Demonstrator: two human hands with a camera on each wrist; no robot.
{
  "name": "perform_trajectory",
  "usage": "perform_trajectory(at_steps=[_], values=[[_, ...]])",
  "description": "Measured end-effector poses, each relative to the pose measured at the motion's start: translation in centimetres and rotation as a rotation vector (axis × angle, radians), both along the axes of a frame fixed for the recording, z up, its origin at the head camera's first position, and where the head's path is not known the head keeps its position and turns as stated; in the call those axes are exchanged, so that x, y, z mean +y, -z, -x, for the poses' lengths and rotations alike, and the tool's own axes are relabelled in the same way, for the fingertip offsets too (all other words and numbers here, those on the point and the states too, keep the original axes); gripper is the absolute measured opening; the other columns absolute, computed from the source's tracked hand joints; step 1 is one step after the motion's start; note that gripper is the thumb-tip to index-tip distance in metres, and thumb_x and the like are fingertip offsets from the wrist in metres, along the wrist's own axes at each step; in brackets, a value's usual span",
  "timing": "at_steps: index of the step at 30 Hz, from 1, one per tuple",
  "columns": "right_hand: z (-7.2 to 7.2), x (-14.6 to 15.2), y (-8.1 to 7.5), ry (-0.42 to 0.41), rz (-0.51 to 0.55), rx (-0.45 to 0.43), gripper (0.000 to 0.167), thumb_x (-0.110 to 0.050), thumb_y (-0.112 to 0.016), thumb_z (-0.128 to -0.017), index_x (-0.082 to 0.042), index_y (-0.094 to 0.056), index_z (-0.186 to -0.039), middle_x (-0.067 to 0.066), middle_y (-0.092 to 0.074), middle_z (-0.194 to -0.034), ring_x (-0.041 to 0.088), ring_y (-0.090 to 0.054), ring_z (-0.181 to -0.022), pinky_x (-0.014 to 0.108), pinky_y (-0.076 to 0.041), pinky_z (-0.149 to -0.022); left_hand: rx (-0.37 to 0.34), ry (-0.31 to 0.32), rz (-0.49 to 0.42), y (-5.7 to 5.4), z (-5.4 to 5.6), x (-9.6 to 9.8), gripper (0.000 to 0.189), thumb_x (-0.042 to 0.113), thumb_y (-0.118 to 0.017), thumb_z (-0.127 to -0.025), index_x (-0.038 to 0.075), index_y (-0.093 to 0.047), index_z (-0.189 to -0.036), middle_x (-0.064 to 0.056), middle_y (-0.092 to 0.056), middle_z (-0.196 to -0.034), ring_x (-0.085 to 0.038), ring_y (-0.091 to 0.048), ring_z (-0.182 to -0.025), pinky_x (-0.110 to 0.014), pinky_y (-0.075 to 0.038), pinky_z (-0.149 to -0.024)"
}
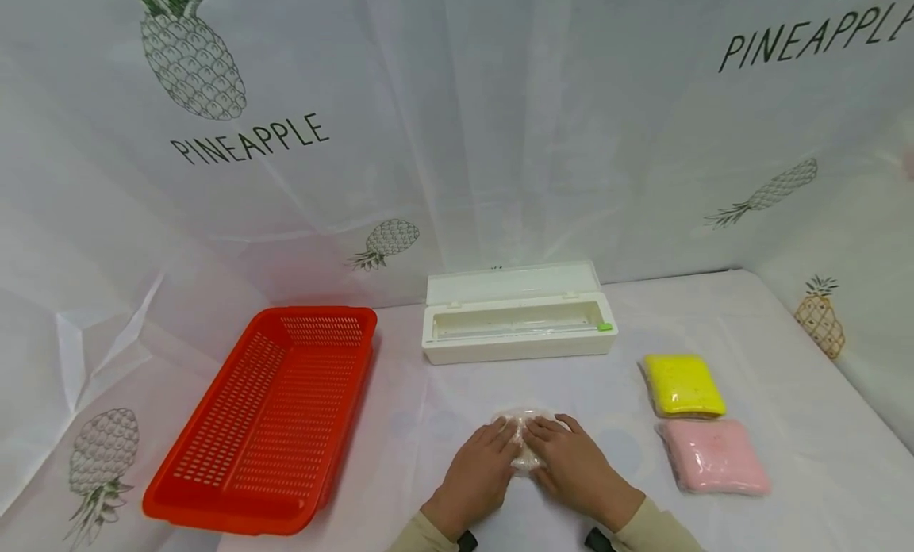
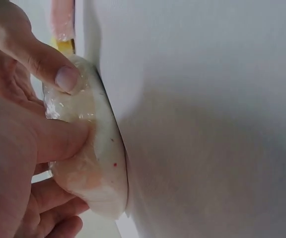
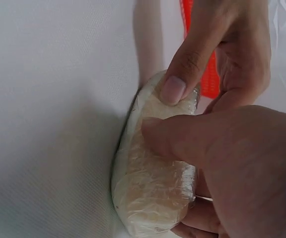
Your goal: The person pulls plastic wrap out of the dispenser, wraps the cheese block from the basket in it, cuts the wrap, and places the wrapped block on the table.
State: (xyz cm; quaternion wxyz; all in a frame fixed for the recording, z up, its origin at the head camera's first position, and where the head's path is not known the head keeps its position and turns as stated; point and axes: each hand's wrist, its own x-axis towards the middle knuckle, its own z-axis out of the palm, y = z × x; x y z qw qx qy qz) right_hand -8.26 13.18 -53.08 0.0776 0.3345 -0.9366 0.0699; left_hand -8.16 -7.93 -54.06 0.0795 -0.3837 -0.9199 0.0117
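Observation:
A white, rounded bundle wrapped in clear plastic film (image 1: 527,455) rests on the table between both hands. Its side shows creased, shiny film and a few tiny red specks in the left wrist view (image 2: 108,173). My left hand (image 1: 480,471) grips it from the left, thumb pressed on the near side and fingers over the top. From the right, my right hand (image 1: 574,466) holds it the same way, its thumb (image 3: 170,139) pushed against the film. The hands cover much of the bundle in the head view.
A red perforated basket (image 1: 286,433) stands at the left. Behind the hands is a white film dispenser box (image 1: 517,349), lid (image 1: 510,282) raised, with a green slider (image 1: 604,327). Yellow (image 1: 684,385) and pink (image 1: 716,457) wrapped packs lie at the right. A pineapple-print curtain (image 1: 500,139) hangs behind.

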Motion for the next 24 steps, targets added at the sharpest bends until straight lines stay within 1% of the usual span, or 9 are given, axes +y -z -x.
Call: perform_trajectory(at_steps=[4,7,9,11,14,16,20,22,24], values=[[-0.5,0.1,0.3,0.003,-0.001,-0.023,0.06,-0.028,-0.087,-0.084,-0.002,-0.07,-0.136,0.011,-0.071,-0.136,0.028,-0.066,-0.128,0.054,-0.047,-0.107,-0.034,-0.019,-0.028,0.1,-0.5,0.1,0.033,0.029,-0.074,-0.098,0.016,-0.073,-0.128,-0.009,-0.059,-0.151,-0.025,-0.053,-0.144,-0.035,-0.044,-0.115],[-0.8,0.1,0.5,0.005,0.029,-0.017,0.062,-0.02,-0.088,-0.081,-0.001,-0.068,-0.137,0.012,-0.071,-0.136,0.029,-0.065,-0.129,0.055,-0.047,-0.107,-0.012,-0.024,-0.048,0.2,-0.7,0.1,0.037,0.031,-0.08,-0.093,0.017,-0.073,-0.126,-0.008,-0.06,-0.148,-0.025,-0.055,-0.141,-0.034,-0.045,-0.114],[-0.8,0.1,0.7,0.007,0.039,-0.011,0.066,-0.015,-0.087,-0.079,-0.001,-0.065,-0.139,0.011,-0.07,-0.138,0.029,-0.065,-0.128,0.055,-0.047,-0.107,0.017,-0.024,-0.042,0.3,-0.6,0.1,0.038,0.033,-0.084,-0.09,0.018,-0.074,-0.123,-0.005,-0.062,-0.144,-0.024,-0.057,-0.138,-0.032,-0.046,-0.113],[-0.9,0.1,0.8,0.012,0.056,-0.013,0.07,-0.01,-0.086,-0.077,-0.001,-0.062,-0.142,0.01,-0.069,-0.14,0.029,-0.065,-0.128,0.055,-0.047,-0.107,0.035,-0.023,-0.031,0.4,-0.5,0.2,0.037,0.032,-0.086,-0.088,0.019,-0.075,-0.121,-0.002,-0.065,-0.141,-0.022,-0.058,-0.137,-0.032,-0.046,-0.112],[-0.8,0.1,1.0,0.014,0.051,-0.002,0.073,-0.007,-0.087,-0.075,-0.003,-0.062,-0.143,0.01,-0.068,-0.141,0.029,-0.064,-0.128,0.055,-0.047,-0.107,0.035,-0.026,-0.008,0.5,-0.2,0.1,0.041,0.033,-0.086,-0.089,0.019,-0.074,-0.125,0.002,-0.067,-0.14,-0.02,-0.058,-0.137,-0.031,-0.046,-0.111],[-0.7,-0.1,1.2,0.009,0.047,0.023,0.07,-0.006,-0.087,-0.075,-0.004,-0.064,-0.141,0.01,-0.069,-0.138,0.03,-0.064,-0.128,0.055,-0.047,-0.106,0.029,-0.029,-0.005,0.6,-0.2,0.0,0.044,0.032,-0.084,-0.09,0.018,-0.072,-0.131,0.003,-0.067,-0.141,-0.019,-0.058,-0.137,-0.031,-0.046,-0.111],[-0.5,-0.3,1.3,0.003,0.018,0.094,0.057,-0.005,-0.085,-0.079,-0.005,-0.069,-0.134,0.01,-0.07,-0.132,0.03,-0.065,-0.124,0.053,-0.047,-0.106,0.032,-0.031,0.006,0.6,-0.2,-0.1,0.052,0.032,-0.082,-0.093,0.016,-0.066,-0.141,0.005,-0.066,-0.143,-0.018,-0.058,-0.138,-0.032,-0.045,-0.112],[-0.3,-0.3,1.3,0.008,0.009,0.102,0.052,-0.004,-0.082,-0.081,-0.005,-0.07,-0.132,0.01,-0.071,-0.131,0.03,-0.066,-0.123,0.052,-0.047,-0.107,0.032,-0.033,0.007,0.5,-0.2,0.0,0.054,0.032,-0.081,-0.095,0.016,-0.063,-0.143,0.005,-0.065,-0.144,-0.018,-0.058,-0.139,-0.032,-0.045,-0.112],[-0.2,-0.3,1.4,0.015,0.022,0.087,0.05,-0.004,-0.081,-0.082,-0.005,-0.071,-0.13,0.01,-0.071,-0.131,0.029,-0.066,-0.123,0.053,-0.046,-0.109,0.031,-0.038,0.006,0.4,-0.1,0.1,0.054,0.03,-0.079,-0.096,0.016,-0.061,-0.145,0.005,-0.065,-0.144,-0.018,-0.058,-0.138,-0.033,-0.045,-0.112]])
